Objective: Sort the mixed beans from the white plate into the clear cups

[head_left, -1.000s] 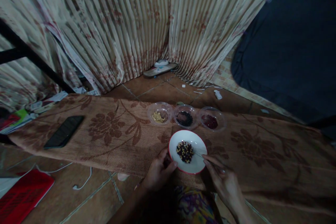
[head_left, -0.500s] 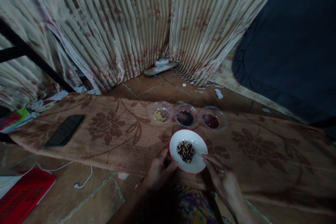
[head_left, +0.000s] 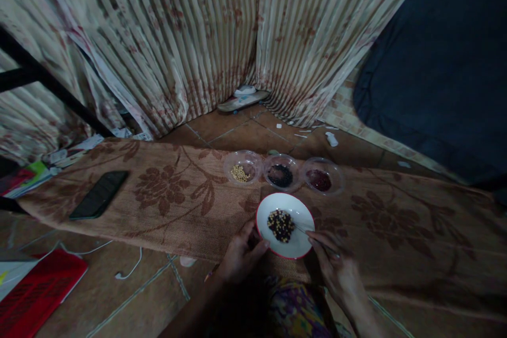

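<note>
A white plate with a red rim rests on the cloth-covered bench in front of me. Dark and pale yellow beans lie mixed in a heap on it. My left hand grips the plate's left edge between thumb and fingers. In my right hand is a thin metal spoon, its tip among the beans and partly hidden. Behind the plate stand three clear plastic bowls in a row: one with yellow beans, one with black beans, and one with dark red beans.
A dark phone lies on the left of the brown flowered cloth. Below are a red item and a white cable on the tiled floor. Striped curtains hang behind, with a skateboard at their foot.
The view has shifted very slightly. Both hands keep their places at the plate, and the spoon tip is still at the right side of the bean heap.
</note>
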Available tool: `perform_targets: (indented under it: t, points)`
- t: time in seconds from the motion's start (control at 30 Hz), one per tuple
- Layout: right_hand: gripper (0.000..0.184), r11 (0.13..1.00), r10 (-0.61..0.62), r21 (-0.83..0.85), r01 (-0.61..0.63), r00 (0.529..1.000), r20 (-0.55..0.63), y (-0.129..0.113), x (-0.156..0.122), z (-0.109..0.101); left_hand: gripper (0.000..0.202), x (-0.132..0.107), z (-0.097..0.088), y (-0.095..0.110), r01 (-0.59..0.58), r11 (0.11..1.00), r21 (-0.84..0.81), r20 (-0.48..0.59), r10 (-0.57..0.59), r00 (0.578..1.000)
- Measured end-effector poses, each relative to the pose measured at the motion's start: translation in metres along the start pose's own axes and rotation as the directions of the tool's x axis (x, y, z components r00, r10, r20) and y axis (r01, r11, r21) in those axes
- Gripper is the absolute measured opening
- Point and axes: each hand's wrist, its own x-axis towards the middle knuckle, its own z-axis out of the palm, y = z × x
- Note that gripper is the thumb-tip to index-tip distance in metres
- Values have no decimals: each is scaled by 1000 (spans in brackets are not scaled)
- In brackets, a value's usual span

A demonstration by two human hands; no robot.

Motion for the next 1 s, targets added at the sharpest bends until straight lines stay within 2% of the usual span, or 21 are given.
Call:
perform_targets:
  t: [0.2,0.3,0.4,0.5,0.63,0.73,0.83,0.9,1.0]
  points:
    - [27,992,111,61,-111,994,-2,-5,-1,-10,45,-1,1,-2,3,1000,28,-23,-2,1000]
    - [25,988,135,80,-130,988,-70,-6,7,-22,48,-1,1,-3,7,999,39,-27,-6,1000]
    - [23,991,123,78,-108,966,-225,1,32,-37,49,0,0,0,8,998,57,-28,-7,1000]
    - [25,993,94,97,-63,928,-361,13,69,-50,48,0,1,5,7,998,69,-57,-3,998]
    - [28,978,115,207,-35,913,-391,22,101,-57,44,1,2,11,4,1000,19,-69,-3,998]
    - [26,969,127,245,-28,909,-397,17,91,-48,48,1,1,10,15,1000,24,-48,-14,999]
    - [25,958,199,270,-99,905,-376,7,60,-33,50,0,-1,4,42,997,63,-10,-41,999]
    - [26,943,260,288,-168,911,-320,1,36,-22,48,0,-1,0,45,997,69,-35,-43,998]
    - [27,938,264,275,-210,948,-177,-6,9,-8,47,0,-2,-2,32,996,80,-11,-31,999]
